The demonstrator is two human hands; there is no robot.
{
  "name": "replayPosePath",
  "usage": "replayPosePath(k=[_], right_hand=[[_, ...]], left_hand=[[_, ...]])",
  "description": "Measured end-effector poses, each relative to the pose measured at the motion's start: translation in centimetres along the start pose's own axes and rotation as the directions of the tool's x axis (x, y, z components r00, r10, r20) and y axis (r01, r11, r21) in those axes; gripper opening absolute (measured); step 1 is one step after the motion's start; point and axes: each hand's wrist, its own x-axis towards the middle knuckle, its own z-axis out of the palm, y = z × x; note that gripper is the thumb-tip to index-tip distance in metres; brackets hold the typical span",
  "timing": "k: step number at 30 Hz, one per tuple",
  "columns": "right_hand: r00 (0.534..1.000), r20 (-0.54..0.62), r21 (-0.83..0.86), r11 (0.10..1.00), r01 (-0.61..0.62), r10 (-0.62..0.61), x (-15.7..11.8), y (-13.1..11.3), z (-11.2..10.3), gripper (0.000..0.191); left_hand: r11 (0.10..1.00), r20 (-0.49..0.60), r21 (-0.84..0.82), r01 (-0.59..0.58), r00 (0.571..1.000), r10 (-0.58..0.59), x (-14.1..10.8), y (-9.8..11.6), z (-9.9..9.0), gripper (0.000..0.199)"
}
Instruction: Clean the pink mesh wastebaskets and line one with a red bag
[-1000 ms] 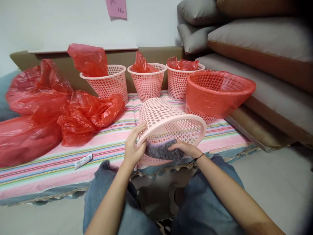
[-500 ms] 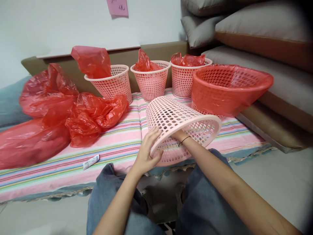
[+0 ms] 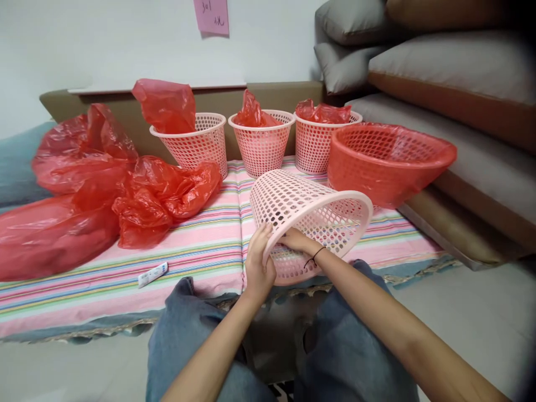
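Observation:
A pink perforated basket (image 3: 288, 195) lies tipped on its side, its mouth turned toward me and to the right. My left hand (image 3: 260, 259) is closed around the left part of its rim. Inside the mouth is my right hand (image 3: 295, 240), near the inner wall by the left rim; its fingertips are partly hidden. A black band circles the right wrist. Behind stand three pink baskets (image 3: 201, 145), (image 3: 262, 148), (image 3: 314, 142) with red bags bunched in them. To the right, a basket covered by a red bag (image 3: 377, 178) leans.
Crumpled red plastic bags (image 3: 154, 195) cover the left of the striped cloth (image 3: 201, 251). A small white packet (image 3: 153, 274) lies near the front edge. Large grey and brown cushions (image 3: 452, 67) are stacked at the right. A pink note (image 3: 212, 15) hangs on the wall.
My left hand has closed on the rim, fingers more tightly wrapped. My right hand has drawn back toward the mouth and the left rim. The basket's mouth has turned slightly more toward me.

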Motion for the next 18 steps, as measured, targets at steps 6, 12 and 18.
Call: replayPosePath(k=[6,12,18], right_hand=[[0.971,0.233,0.195,0.977,-0.091,0.044,-5.6,-3.5,-2.5,0.049],[0.877,0.480,0.396,0.899,-0.190,-0.026,-11.1,-7.3,-4.9,0.049],[0.961,0.150,0.549,0.789,-0.276,0.233,-12.5,-8.3,-7.5,0.057]], left_hand=[[0.978,-0.165,0.084,0.190,0.971,-0.175,2.3,-0.4,-1.2,0.052],[0.969,-0.123,0.040,0.245,0.963,-0.239,4.1,-1.4,-2.6,0.047],[0.949,-0.073,0.009,0.314,0.947,-0.313,6.2,-1.7,-5.0,0.045]])
